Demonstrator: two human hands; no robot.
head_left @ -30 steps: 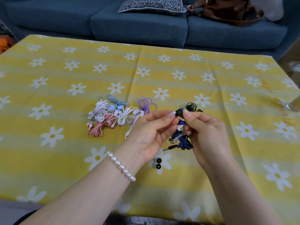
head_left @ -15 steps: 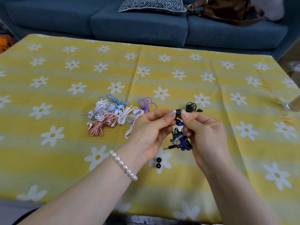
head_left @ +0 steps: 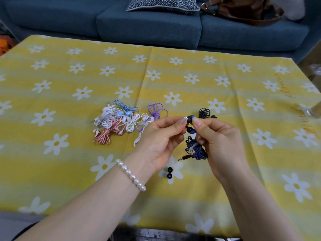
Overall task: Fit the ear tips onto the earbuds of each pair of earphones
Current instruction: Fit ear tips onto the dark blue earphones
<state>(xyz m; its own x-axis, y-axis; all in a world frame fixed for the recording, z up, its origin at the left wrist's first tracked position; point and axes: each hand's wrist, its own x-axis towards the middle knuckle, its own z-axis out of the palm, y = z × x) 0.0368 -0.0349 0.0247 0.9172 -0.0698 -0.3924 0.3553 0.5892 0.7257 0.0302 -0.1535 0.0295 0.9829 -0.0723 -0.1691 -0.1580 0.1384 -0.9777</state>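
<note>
My left hand (head_left: pixel 161 136) and my right hand (head_left: pixel 220 141) meet above the table, both pinching a blue earbud with a black ear tip (head_left: pixel 190 118). A second blue earbud (head_left: pixel 191 130) shows just below it. The dark blue earphone cable bundle (head_left: pixel 195 150) with its jack plug hangs from my right hand's lower fingers. Two loose black ear tips (head_left: pixel 169 172) lie on the cloth under my hands. A black pair of earphones (head_left: pixel 205 113) lies just behind my fingertips.
A pile of bundled earphones, white (head_left: pixel 107 117), light blue (head_left: pixel 126 106), red-striped (head_left: pixel 108 134) and purple (head_left: pixel 157 109), lies left of my hands on the yellow daisy tablecloth (head_left: pixel 191 75). A blue sofa (head_left: pixel 147 25) stands behind, and a clear glass object (head_left: pixel 312 110) sits at the right edge.
Both hands stay together at the earbud with only small finger shifts. The cable bundle hangs as before.
</note>
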